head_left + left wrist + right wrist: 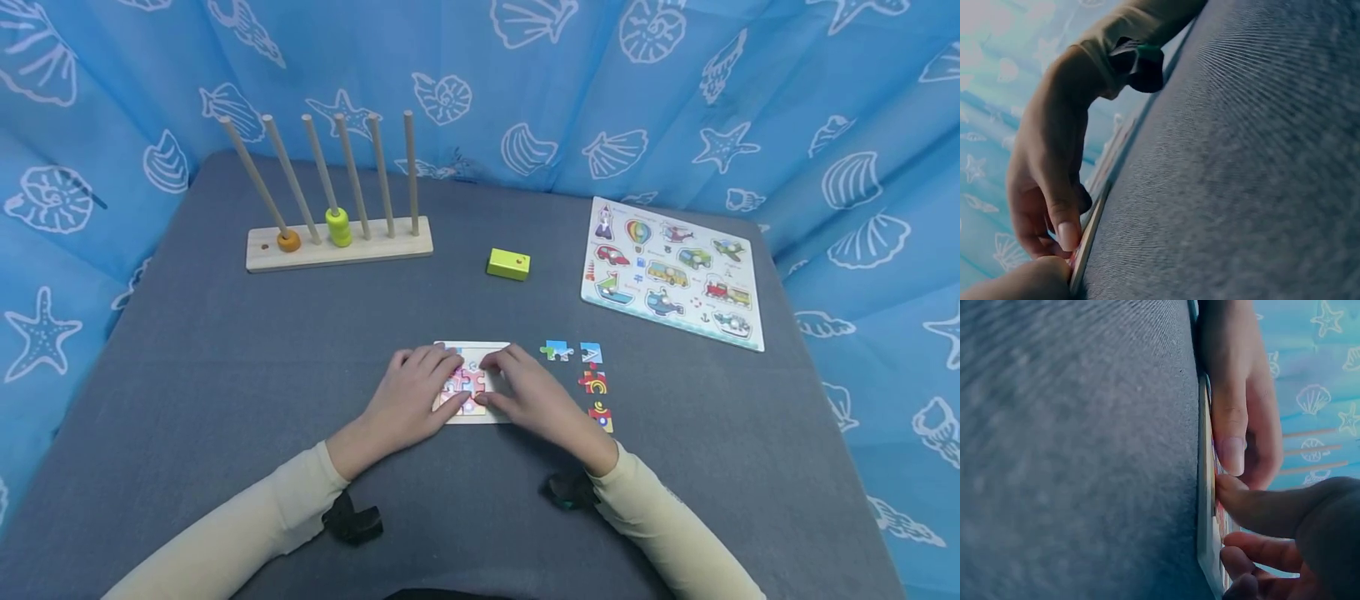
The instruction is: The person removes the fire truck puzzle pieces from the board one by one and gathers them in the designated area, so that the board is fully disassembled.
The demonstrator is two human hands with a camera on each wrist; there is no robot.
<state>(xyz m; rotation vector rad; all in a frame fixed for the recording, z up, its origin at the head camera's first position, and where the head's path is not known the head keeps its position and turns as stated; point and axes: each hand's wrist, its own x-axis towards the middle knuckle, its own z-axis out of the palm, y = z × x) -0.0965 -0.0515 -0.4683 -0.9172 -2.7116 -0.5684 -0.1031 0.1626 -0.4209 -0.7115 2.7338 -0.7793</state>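
A small jigsaw board (492, 417) with a pale frame lies in front of the person, pink pieces (473, 382) filling its left part. On that left part rests the left hand (408, 393), thumb and fingers spread over the pieces. From the other side the right hand (542, 402) touches the pieces with its thumb, its fingers bent towards the board. Both thumbs nearly meet, as the right wrist view shows with the left hand (1238, 406) and the right thumb (1254, 500). What lies under the fingertips is partly hidden.
Loose jigsaw pieces, including a blue-green one (556, 351) and a red one (594, 382), lie right of the board. Further back are a wooden peg stand (341, 253) with rings, a yellow-green block (508, 264) and a vehicle picture puzzle (675, 275). A blue curtain (570, 100) borders the table.
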